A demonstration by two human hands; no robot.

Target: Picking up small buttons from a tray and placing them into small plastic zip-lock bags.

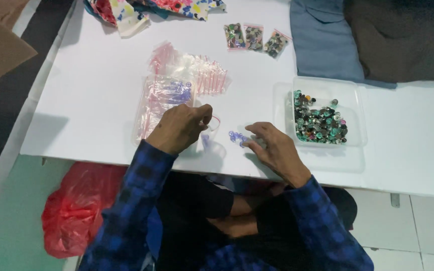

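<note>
blue-black checked sleeves, dark trousers

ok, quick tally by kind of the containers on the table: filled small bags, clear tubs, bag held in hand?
Filled small bags, far edge: 3
Clear plastic tub of beads: 1
Small bag held by left hand: 1
Total: 5
The stack of empty bags is too overlapped to count.
</note>
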